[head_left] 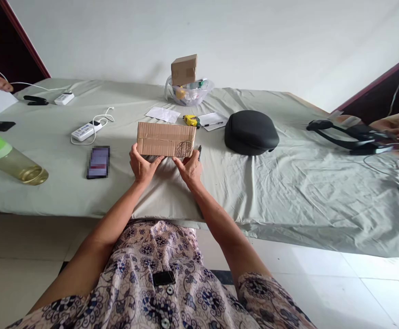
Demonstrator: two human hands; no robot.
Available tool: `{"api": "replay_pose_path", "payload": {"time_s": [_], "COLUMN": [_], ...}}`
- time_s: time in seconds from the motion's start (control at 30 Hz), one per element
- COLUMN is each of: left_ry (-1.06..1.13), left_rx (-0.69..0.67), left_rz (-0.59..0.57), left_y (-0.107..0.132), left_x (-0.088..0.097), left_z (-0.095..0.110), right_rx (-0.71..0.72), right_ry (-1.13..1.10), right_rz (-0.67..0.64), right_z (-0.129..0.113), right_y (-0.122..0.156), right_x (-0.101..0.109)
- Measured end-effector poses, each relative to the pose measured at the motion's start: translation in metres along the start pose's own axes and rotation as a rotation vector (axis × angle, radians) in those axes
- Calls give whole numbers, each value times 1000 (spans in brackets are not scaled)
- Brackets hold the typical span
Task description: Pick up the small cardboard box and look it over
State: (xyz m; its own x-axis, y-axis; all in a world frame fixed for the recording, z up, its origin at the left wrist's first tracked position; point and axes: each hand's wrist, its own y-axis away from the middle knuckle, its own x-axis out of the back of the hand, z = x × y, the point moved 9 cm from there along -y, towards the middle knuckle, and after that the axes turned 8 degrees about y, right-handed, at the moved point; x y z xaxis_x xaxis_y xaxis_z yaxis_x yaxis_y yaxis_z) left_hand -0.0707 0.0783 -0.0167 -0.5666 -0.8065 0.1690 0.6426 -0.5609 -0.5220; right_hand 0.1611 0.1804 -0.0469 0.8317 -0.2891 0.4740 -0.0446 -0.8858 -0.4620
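Observation:
Both hands hold a small brown cardboard box [161, 138] over the cloth-covered table. My left hand [142, 165] grips its lower left corner, with the thumb along the near edge. My right hand [190, 170] has the lower right corner, its thumb pointing toward the other one. Dark scribbled lines mark the box face near the right hand. A dark pen [200, 152] sticks out beside the right fingers; whether they hold it or it lies on the cloth, I cannot tell. Just behind the box are a yellow tape measure [191, 120] and sheets of white paper [162, 114].
A clear basket [192, 97] at the back carries another carton [184, 69]. On the right sit a black case [251, 132] and a black headset [350, 137]. Leftward are a phone [98, 162], a power strip [87, 131], a bottle [18, 162] and another person's hands [1, 84] with paper.

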Motion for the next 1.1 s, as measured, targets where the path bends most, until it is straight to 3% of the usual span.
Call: {"api": "replay_pose_path", "payload": {"time_s": [0.13,0.33,0.53,0.7,0.8,1.1], "left_ry": [27,167,244,209,194,180], "left_rx": [-13,-7,89,156,143,11], "left_rz": [-1,-34,-15,21,19,-38], "left_y": [3,-1,-13,-16,-17,-17], "left_x": [-1,-1,3,8,9,0], "left_z": [0,-8,-26,-35,-35,-29], "right_rx": [-4,-57,59,-63,-115,82], "right_ry": [13,31,-24,-162,-169,-85], "right_rz": [20,-89,8,-77,-65,76], "right_z": [-1,1,-6,9,15,3], "right_y": [0,-1,-9,-11,-10,-9], "right_x": [2,2,16,9,11,19]}}
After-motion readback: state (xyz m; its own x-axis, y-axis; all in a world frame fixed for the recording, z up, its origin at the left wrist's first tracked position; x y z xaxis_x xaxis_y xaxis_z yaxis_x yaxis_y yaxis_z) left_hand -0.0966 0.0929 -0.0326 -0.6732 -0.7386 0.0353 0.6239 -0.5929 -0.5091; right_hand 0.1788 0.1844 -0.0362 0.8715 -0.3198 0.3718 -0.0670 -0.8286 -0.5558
